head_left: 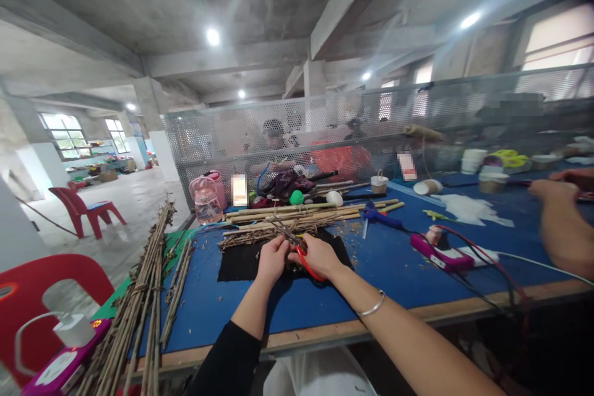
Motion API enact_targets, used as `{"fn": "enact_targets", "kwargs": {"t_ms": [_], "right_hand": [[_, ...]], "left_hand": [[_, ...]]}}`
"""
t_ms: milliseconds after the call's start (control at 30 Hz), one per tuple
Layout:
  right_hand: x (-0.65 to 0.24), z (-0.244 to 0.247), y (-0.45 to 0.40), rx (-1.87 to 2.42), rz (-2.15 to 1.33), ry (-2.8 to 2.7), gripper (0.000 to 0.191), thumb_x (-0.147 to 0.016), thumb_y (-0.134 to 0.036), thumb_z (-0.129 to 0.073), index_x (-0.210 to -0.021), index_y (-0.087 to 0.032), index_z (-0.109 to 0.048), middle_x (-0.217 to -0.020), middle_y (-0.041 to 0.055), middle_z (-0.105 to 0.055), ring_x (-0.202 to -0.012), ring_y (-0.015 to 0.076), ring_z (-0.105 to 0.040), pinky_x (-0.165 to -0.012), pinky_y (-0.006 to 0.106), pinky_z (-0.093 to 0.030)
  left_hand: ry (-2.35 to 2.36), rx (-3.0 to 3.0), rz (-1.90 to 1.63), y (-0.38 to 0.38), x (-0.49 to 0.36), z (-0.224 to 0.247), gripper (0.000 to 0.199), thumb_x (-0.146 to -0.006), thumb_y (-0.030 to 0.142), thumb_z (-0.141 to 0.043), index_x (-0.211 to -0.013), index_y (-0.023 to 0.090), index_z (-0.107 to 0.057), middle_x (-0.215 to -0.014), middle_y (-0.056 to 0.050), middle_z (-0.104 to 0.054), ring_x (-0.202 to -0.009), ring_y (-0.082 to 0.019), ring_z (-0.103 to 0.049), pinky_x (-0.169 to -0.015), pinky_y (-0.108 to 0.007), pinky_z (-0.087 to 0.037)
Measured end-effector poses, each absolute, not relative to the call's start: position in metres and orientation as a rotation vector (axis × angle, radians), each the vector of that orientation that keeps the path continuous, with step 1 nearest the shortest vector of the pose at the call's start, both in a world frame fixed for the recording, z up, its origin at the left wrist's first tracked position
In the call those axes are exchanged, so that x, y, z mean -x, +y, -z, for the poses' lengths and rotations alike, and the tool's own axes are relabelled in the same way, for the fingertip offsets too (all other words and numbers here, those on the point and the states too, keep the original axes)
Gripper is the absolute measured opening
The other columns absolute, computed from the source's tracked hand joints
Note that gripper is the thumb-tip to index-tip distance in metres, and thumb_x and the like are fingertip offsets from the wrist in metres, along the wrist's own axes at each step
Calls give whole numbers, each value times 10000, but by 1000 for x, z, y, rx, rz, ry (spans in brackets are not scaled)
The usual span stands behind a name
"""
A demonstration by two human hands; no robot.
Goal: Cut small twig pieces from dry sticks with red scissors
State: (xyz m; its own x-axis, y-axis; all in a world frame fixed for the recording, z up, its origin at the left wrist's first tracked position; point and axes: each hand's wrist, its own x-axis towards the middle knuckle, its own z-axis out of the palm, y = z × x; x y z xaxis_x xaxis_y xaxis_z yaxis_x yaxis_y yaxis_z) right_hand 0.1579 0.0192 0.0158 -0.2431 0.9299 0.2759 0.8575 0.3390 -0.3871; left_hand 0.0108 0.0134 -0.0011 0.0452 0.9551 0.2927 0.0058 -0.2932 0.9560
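Beyond right hand [319,255] holding scissors [302,252]: pink see-through bag [208,198]

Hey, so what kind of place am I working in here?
Probably a small workshop or craft room: bare concrete beams overhead, a long blue worktable strewn with dried stalks, and a perforated metal screen behind it.

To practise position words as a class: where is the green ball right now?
In the head view, the green ball sits near the middle, just beyond the pale sticks, with the white ball to its right.
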Motion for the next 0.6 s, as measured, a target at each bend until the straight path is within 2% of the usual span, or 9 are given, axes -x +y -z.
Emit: {"fn": "enact_targets", "kwargs": {"t_ms": [267,600], "right_hand": [[-161,-16,21,1588,-243,-2148,482,-663,-660,-531,-846,-216,-576,-819,50,-658,-728,197,-607,-552,242,-321],[-161,-19,19,1491,-134,-2145,425,-689,-602,-550,-858,-216,-606,-876,40,-631,-799,173,-590,-655,241,-382]], "left_hand": [[1078,-1402,-1382,11,-10,-2,220,-746,331,-536,-780,137,-634,-654,-20,-630,-415,-69,-442,-403,-189,-319],[941,-1214,-1388,12,-14,-2,258,-733,392,-567,-780,139,-594,-660,-22,-623,-496,-87,-525,-475,-193,-409]]}}
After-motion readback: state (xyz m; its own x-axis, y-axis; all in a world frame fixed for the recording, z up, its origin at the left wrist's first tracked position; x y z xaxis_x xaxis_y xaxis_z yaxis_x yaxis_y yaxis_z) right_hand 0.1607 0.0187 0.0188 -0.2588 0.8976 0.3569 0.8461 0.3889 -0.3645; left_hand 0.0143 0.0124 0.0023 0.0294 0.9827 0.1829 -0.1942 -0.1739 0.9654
